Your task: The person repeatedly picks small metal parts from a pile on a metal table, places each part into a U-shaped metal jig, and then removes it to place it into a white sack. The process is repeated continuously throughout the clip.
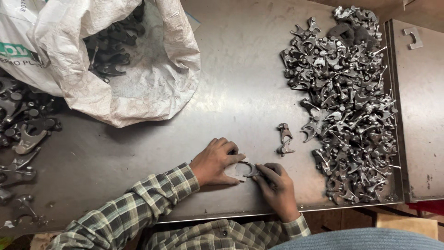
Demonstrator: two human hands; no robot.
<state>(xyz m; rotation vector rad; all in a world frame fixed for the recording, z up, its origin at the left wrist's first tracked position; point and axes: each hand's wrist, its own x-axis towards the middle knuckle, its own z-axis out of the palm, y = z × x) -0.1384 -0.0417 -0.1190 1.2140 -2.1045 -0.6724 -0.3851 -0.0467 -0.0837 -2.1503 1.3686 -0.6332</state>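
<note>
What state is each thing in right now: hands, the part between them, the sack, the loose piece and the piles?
Left hand: flat on table, fingers on the part.
Right hand: pinching the part's edge.
Part: lying on table between both hands.
Sack: open, on its side, dark parts inside.
Loose piece: alone on table, untouched.
Right pile: heaped, tangled.
Left pile: scattered.
Table: scuffed metal.

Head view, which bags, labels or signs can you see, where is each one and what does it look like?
Woven sack: top left on the metal table, white, crumpled, mouth open, dark metal parts inside.
Printed label: on the sack's outer side at the far left edge, green lettering on white, partly cut off.
No signs or screens.
</note>
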